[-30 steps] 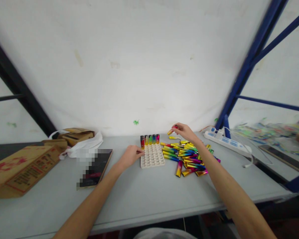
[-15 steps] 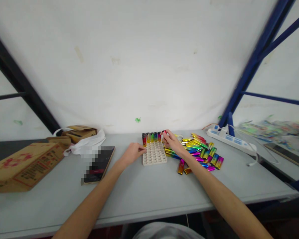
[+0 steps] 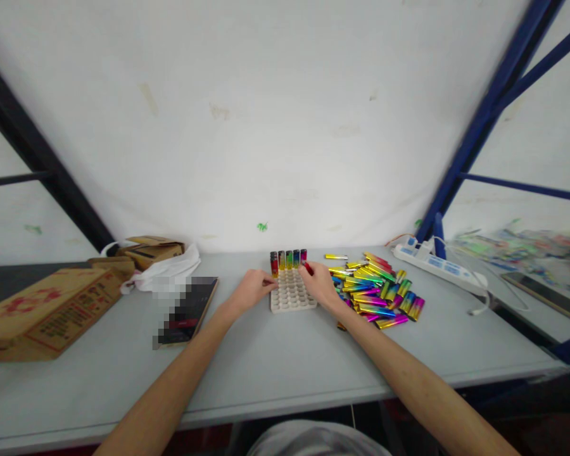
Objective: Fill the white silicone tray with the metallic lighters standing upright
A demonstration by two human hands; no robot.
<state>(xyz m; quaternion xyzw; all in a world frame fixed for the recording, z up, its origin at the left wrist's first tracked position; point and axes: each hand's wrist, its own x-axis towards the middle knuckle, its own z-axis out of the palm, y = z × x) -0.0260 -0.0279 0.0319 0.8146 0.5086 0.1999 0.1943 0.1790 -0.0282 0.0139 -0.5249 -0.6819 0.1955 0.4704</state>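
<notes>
A white tray [image 3: 294, 308] with rows of round holes lies on the table. Several shiny coloured lighters [image 3: 289, 259] stand upright along its back row, with a red one doubled at the left end. My left hand [image 3: 254, 289] has its fingers pinched at the tray's left edge. Over the tray's right side, my right hand [image 3: 320, 284] grips a red lighter [image 3: 308, 268], whose lower part is hidden by the fingers. Right beside that hand lies a loose heap of metallic rainbow lighters [image 3: 373, 297].
A dark flat box [image 3: 197, 310], partly blurred out, lies left of the tray. Farther left are a white plastic bag [image 3: 171, 271] and a cardboard box [image 3: 42, 313]. A white power strip [image 3: 439, 269] with cables and a phone [image 3: 546, 297] are at the right.
My right hand has come left and toward me from the tray's back right corner, with the red lighter in it. My left hand stays at the tray's left edge.
</notes>
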